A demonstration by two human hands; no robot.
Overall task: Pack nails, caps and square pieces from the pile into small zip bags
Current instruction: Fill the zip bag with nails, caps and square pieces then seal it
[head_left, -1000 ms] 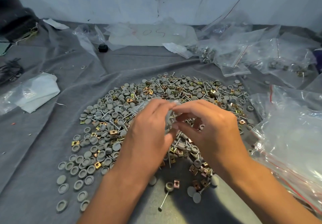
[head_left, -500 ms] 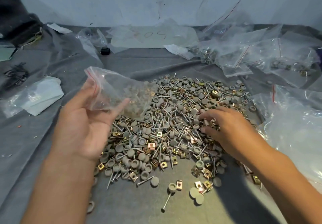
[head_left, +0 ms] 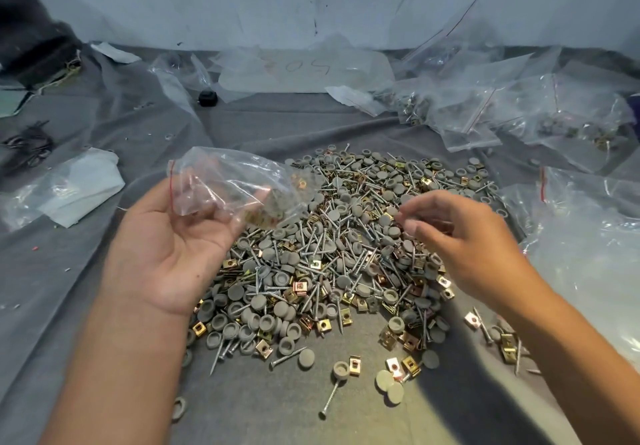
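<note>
A big pile [head_left: 346,247] of grey round caps, silver nails and brass square pieces lies on the grey cloth. My left hand [head_left: 169,247], palm up, holds a small clear zip bag [head_left: 225,185] with a red seal line; some pieces show inside its right end. My right hand [head_left: 460,237] hovers just above the right part of the pile, thumb and fingers curled close together. Whether it pinches a small piece I cannot tell.
Several filled zip bags [head_left: 485,112] lie at the back right, a larger clear bag [head_left: 588,244] at the right edge. A white folded bag [head_left: 72,188] sits left, a black knob [head_left: 207,96] behind. Loose nails and caps [head_left: 391,379] are scattered near me.
My hands were together over the pile, then parted. The left hand lifted the bag to the left and holds it there; the right hand dropped to the pile and now rises slightly.
</note>
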